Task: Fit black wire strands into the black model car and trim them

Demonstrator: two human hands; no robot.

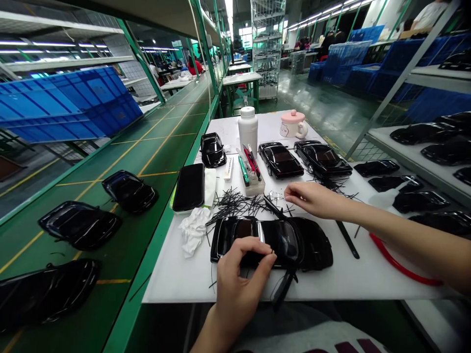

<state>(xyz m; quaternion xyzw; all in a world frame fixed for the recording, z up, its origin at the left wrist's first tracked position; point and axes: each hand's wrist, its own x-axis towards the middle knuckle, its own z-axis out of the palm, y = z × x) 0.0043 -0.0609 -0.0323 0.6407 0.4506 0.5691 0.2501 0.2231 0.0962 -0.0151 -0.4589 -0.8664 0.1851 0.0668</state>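
Observation:
A glossy black model car lies across the near part of the white table, its doors swung out on both sides. My left hand is over its near side, thumb and fingertips pinched together; whatever is between them is too small to name. Farther back, my right hand reaches over the table with its fingers pressed together, beside some small clear plastic pieces. I cannot make out what those fingers hold. Many thin black strips are strewn behind the car.
Two black model cars, a white bottle, a lidded mug and a holder with pens and tools stand behind. A phone and crumpled tissue lie left. More cars sit on the green conveyor.

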